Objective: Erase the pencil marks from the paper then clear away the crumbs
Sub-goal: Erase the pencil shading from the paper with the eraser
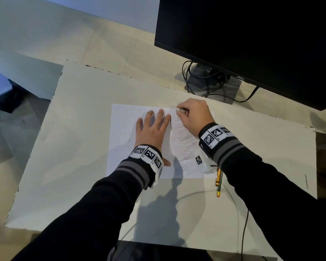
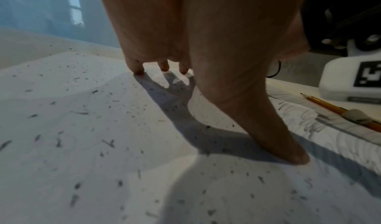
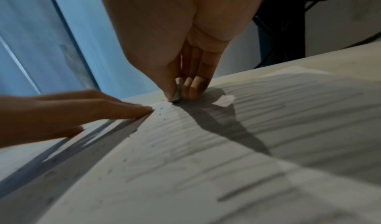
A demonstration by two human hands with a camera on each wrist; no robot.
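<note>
Pinning and rubbing, largest thing first:

Counter (image 1: 252, 166): it is carrying a pale board; the paper is lying on it toward the far right, with a monitor (image 1: 252, 44) standing past the far edge.

Paper (image 1: 120, 129): lying flat mid-board, it is a thin, light sheet that will likely be creasing or sliding under rubbing, so it is best held down by a flat palm close beside the stroke and not picked up. Its left half is looking mostly rubbed clean, while grey pencil marks (image 1: 184, 136) are running down the right half.

Left hand (image 1: 152, 129): its grip is spread wide with fingers straight, holding nothing, pressing flat on the paper's middle just beside the right hand.

Right hand (image 1: 193, 114): its grip is closed tight, thumb and fingers pinching the eraser near the paper's far edge.

Pencils (image 1: 218, 181): they are lying by the paper's near right corner, partly under the right sleeve.

Eraser (image 3: 178, 90): small and grey-smudged, probably rubbery and grippy; it is sitting between thumb and fingertips with its lower end touching the paper.

Crumbs (image 2: 107, 142): dark, tiny and loose, they are scattering across the paper's left half and are likely to be smearing if pressed, so a light sweep toward an edge is suiting them.
</note>
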